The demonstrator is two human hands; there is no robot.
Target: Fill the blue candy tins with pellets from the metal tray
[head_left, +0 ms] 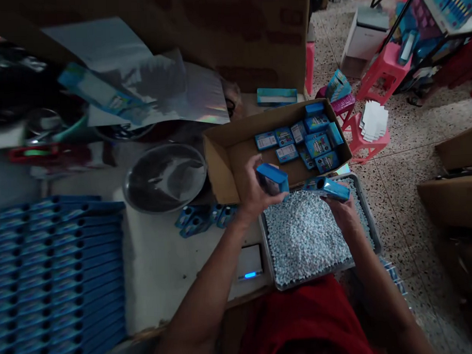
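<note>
My left hand (255, 192) holds a small blue box (273, 180), tilted, with its fingers round the sides, at the near edge of the cardboard box (241, 166). Over the far part of the tray, my right hand (342, 207) grips another blue box (331, 188) that shows a round dark hole. Small pale blue and white pellets (308, 236) are heaped in the metal tray (276, 271) below both hands. Several printed blue boxes (318, 144) lie inside the cardboard box.
Rows of blue boxes (57, 276) fill the left. A round bowl (165, 178), several small blue boxes (194, 221) and a scale (250, 261) with a lit display stand on the table. Pink stools (387, 71) are at the upper right; plastic sheets (163, 86) lie at the back.
</note>
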